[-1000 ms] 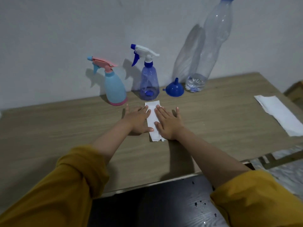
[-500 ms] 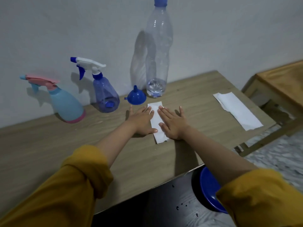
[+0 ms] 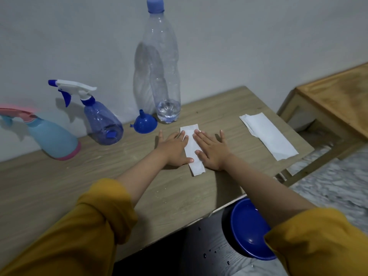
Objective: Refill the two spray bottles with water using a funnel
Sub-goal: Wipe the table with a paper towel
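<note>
A light blue spray bottle (image 3: 52, 138) with a pink trigger stands at the far left by the wall. Beside it is a clear blue spray bottle (image 3: 102, 122) with a white and blue trigger head. A small blue funnel (image 3: 145, 123) sits mouth down next to a tall clear water bottle (image 3: 162, 66) holding a little water at its bottom. My left hand (image 3: 172, 148) and my right hand (image 3: 212, 149) lie flat, fingers spread, on either edge of a folded white paper strip (image 3: 192, 152). Neither hand grips anything.
The wooden table (image 3: 59, 186) ends close on my right, where a second white paper towel (image 3: 268, 136) lies. A blue bowl (image 3: 247, 230) sits below the table's front edge. A lower wooden bench (image 3: 336, 96) stands further right.
The view has swung right, so the bottles now appear further left and the bench and blue bowl have come into sight. Both hands stay flat on the paper strip.
</note>
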The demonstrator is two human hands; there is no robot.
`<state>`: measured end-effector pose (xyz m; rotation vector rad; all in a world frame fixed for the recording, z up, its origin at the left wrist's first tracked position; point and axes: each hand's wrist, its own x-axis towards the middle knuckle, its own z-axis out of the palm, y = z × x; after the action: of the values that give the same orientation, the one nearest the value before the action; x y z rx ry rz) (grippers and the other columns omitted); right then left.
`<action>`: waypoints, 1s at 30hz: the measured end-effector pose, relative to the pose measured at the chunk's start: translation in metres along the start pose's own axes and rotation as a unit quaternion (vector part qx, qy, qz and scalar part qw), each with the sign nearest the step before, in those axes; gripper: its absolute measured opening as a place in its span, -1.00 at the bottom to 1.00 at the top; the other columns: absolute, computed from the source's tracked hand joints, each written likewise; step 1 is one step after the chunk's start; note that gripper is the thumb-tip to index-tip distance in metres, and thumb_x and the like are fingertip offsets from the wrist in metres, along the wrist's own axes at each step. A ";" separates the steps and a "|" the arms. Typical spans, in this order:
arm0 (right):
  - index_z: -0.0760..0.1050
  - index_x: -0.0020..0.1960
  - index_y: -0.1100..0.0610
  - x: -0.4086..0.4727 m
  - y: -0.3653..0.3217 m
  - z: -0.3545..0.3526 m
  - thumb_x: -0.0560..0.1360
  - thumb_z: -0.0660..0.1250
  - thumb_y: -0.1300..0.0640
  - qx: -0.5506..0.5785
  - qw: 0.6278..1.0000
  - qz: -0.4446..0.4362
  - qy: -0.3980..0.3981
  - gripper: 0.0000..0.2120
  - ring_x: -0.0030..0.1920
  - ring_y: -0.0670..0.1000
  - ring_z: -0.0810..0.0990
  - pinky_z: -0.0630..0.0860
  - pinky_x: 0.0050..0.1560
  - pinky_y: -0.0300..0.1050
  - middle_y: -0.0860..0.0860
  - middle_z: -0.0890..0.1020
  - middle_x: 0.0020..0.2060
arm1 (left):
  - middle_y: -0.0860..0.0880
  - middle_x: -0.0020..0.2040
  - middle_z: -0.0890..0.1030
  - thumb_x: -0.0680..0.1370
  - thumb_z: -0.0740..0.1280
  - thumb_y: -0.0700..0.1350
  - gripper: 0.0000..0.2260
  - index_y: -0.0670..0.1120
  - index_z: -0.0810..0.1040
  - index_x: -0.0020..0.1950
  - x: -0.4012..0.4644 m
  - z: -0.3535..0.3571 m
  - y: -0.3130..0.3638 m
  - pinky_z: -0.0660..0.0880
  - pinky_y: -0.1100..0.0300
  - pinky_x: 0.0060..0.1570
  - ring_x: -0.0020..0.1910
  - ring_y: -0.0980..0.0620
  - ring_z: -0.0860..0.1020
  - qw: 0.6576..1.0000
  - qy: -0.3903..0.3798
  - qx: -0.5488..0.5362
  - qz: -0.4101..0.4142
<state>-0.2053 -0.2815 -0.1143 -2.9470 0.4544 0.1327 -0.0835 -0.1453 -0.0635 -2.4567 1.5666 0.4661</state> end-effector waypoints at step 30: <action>-0.27 0.55 -0.03 -0.132 -0.103 0.026 0.42 -0.40 -0.30 -0.013 0.994 0.103 -0.022 -0.25 0.51 -0.12 -0.31 -0.42 0.34 0.31 -0.10 -0.27 0.53 | 0.01 0.56 -0.11 0.37 0.12 0.47 -0.09 -0.02 -0.07 0.54 -0.114 0.056 0.020 -0.32 -0.39 0.28 0.52 -0.03 -0.07 0.998 0.017 0.002 0.061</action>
<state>-0.3013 -0.1414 -0.1108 -2.9091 0.7545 0.2305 -0.1558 -0.0389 -0.0745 -2.3880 1.7379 0.4418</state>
